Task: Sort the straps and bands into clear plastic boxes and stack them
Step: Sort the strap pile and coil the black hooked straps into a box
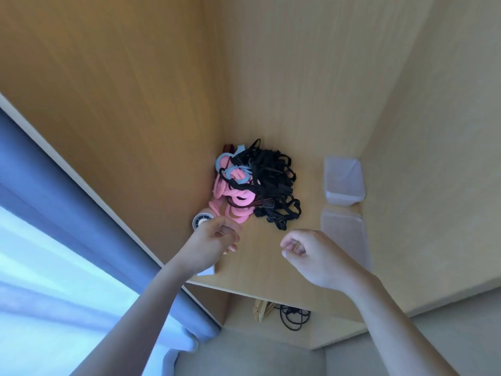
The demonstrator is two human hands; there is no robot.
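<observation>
Head view: a tangle of black straps (273, 183), pink bands (233, 202) and pale blue bands (238, 173) lies in the tabletop's (271, 264) far left corner. A clear plastic box (343, 181) sits by the right wall. The left hand (217, 240) and right hand (306, 253) hover near the tangle, fingers loosely curled, holding nothing.

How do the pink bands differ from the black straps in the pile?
The pink bands are thick rings; the black straps are thin and tangled. The pink bands lie on the pile's left; the black straps fill its right. Both rest in one heap on the shelf.
</observation>
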